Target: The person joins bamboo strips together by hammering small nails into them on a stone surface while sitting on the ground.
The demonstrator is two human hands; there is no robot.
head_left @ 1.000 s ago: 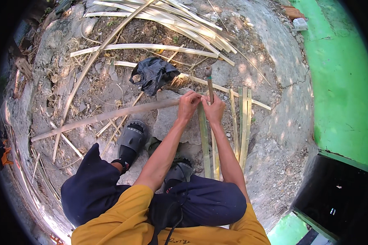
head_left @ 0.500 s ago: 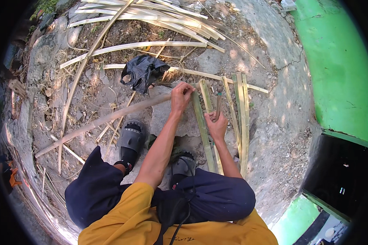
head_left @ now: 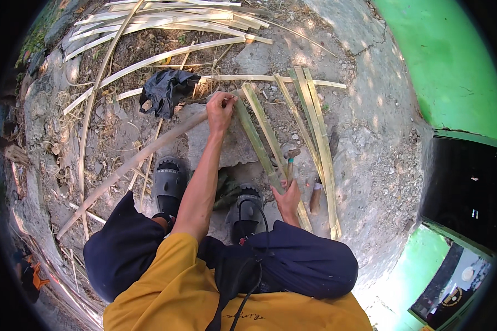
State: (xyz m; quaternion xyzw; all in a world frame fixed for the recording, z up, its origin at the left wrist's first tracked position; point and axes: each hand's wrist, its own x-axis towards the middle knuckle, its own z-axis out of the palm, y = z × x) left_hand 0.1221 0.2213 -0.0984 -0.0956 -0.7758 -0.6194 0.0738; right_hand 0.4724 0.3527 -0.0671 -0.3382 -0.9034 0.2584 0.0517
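Observation:
My left hand reaches forward and grips the upper end of a green split bamboo strip, right where a long pale bamboo pole ends. The strip slants down toward my right knee. My right hand is low beside that knee, closed round the handle of a short tool that stands upright against the strip's lower part. My two grey sandals rest on a flat stone under the strip.
More split strips lie to the right, with a short wooden piece beside them. A black cloth lies past the pole. Pale strips are piled at the top. A green wall runs along the right.
My right hand left the top of the strip and dropped to my knee, where it now holds the short tool. My left hand stayed at the strip's upper end.

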